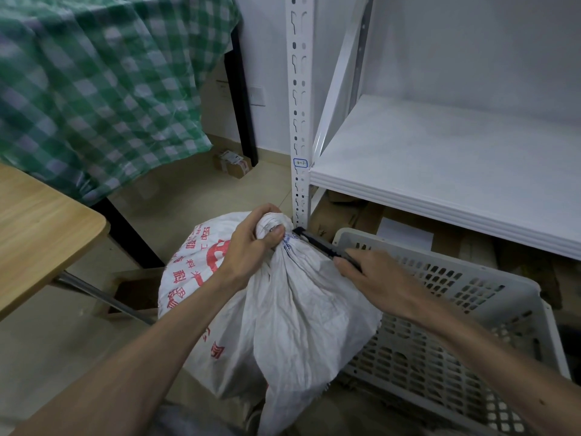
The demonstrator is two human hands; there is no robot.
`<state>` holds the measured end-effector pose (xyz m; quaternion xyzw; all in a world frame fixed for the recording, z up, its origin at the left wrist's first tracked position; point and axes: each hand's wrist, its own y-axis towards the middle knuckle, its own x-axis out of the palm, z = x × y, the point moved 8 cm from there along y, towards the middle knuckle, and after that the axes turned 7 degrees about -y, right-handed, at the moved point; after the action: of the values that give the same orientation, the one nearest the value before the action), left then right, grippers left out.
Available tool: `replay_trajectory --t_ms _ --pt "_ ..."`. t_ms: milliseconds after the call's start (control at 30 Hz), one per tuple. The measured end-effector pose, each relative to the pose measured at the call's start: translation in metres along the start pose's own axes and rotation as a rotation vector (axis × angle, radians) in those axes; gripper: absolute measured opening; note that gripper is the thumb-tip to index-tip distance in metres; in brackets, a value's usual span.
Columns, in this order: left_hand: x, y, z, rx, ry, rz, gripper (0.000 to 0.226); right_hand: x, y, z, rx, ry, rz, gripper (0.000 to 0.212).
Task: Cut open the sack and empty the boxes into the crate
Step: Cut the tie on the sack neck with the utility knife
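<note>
The left hand (251, 243) is curled tight round the bunched neck of the white woven sack (283, 309), the thumb pressed across the gathered cloth and the fingers wrapped over the top of the knot. The sack stands upright on the floor between the person's forearms, printed with red characters on its left side and creased down the front — its right flank touches the pale perforated crate (456, 325)

The right hand (374, 278) grips a black cutter (320, 243) by its rear end, fingers folded round the handle. The tool points up and left, and its tip sits right at the tied neck of the sack, just beside the left thumb; whether the blade is touching the cloth cannot be told

The crate lies just to the right of the sack, under the lower board of a white metal shelf (440, 158). Flattened brown cardboard (361, 215) shows beneath that shelf, behind the crate. At the left a wooden bench (41, 228) corner juts in, and behind it hangs a green checked cloth (103, 83) — a small taped box (232, 163) rests on the floor below its edge
</note>
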<state>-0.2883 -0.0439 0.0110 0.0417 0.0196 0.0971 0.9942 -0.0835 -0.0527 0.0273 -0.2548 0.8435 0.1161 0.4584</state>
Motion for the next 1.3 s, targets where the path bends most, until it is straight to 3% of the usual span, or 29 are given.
replay_trajectory --t_ms 1300 --pt "-0.007 0.004 0.001 0.054 0.128 0.072 0.015 0.006 0.003 -0.004 0.057 -0.1 -0.02 0.037"
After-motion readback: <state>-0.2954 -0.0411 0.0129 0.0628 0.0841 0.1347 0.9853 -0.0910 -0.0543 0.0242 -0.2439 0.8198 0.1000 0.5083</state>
